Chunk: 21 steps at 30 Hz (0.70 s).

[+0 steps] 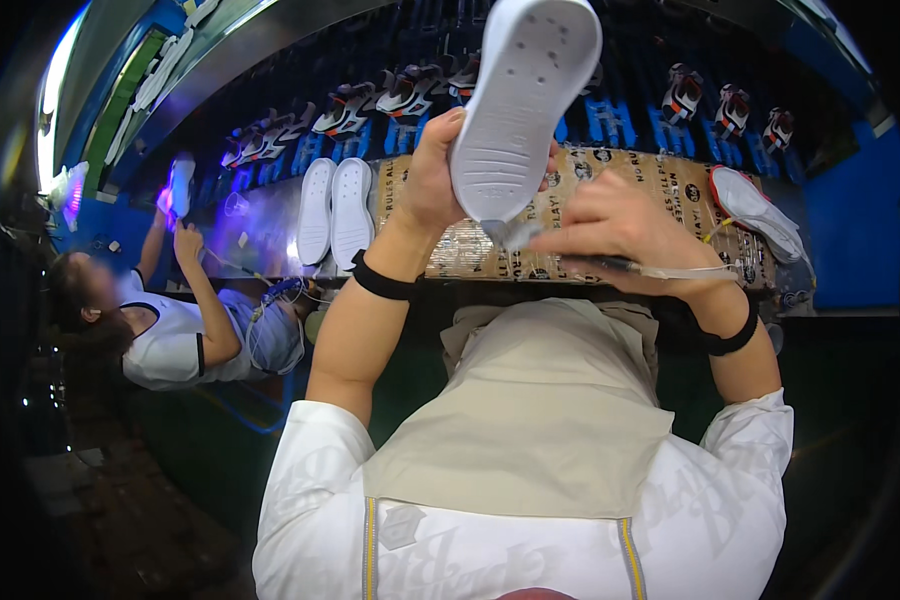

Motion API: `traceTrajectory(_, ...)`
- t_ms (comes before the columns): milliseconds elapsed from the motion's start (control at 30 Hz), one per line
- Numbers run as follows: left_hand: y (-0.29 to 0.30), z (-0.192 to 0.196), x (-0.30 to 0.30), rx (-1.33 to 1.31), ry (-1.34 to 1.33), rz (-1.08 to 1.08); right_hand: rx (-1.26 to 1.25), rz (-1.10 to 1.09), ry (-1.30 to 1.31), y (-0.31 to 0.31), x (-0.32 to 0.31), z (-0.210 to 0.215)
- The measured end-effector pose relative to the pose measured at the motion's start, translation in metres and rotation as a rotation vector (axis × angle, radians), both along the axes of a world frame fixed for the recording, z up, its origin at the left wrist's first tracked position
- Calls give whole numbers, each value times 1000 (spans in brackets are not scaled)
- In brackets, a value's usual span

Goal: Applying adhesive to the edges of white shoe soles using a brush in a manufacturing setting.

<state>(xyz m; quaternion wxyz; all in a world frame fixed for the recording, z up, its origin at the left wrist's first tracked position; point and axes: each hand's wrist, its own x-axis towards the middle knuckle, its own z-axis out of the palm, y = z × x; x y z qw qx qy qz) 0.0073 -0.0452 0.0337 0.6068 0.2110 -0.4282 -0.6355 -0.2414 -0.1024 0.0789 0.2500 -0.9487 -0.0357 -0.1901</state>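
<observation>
Gripping the white sole (515, 120) over the bench (695, 200) in the left hand (435, 170), clasping a dark-handled tool (602, 263) in the right hand (630, 225), apparently working the near edge, likely needing steady sweeps next!

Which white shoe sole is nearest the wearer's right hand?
The dimpled white sole held in the left hand; the side-by-side white pair lies farther left.

At the left, a co-worker (178, 345) in a white top holds up a pale, sole-shaped piece (180, 187) under violet light. Dark-and-white shoe uppers (407, 92) with orange accents line blue racks (602, 122) beyond the tabletop (435, 240), and a blue panel (862, 240) stands at the right.
</observation>
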Motion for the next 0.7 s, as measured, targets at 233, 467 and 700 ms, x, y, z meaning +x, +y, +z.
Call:
traceTrajectory(233,-9,3,2,133,-196,-62,-11,-48,-21,-3,-2,2)
traceTrajectory(467,-12,10,7,363,-268,-83,-25,-26,-52,0,-6,4)
traceTrajectory(700,-10,-12,14,345,-21,-117,310,-3,12,7,-6,-10)
